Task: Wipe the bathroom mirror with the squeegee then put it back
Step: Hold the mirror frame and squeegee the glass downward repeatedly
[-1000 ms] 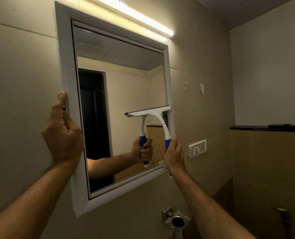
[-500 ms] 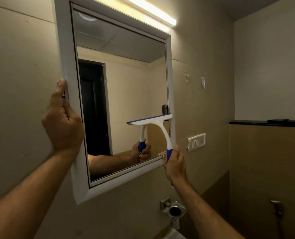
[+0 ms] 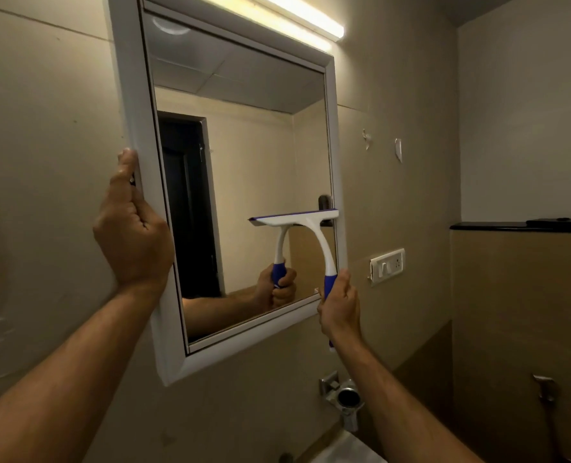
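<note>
A small bathroom in a home. A white-framed mirror [image 3: 341, 155] hangs on a beige tiled wall under a strip light [image 3: 297, 13]. Below it are a metal holder [image 3: 346, 397] and a sink edge [image 3: 347, 449]; a hand sprayer [image 3: 544, 390] hangs at right.

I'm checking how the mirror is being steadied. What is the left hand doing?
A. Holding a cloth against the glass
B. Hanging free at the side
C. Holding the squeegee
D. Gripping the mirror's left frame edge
D: the left hand grips the left edge of the mirror frame, while the right hand holds the squeegee.
</note>
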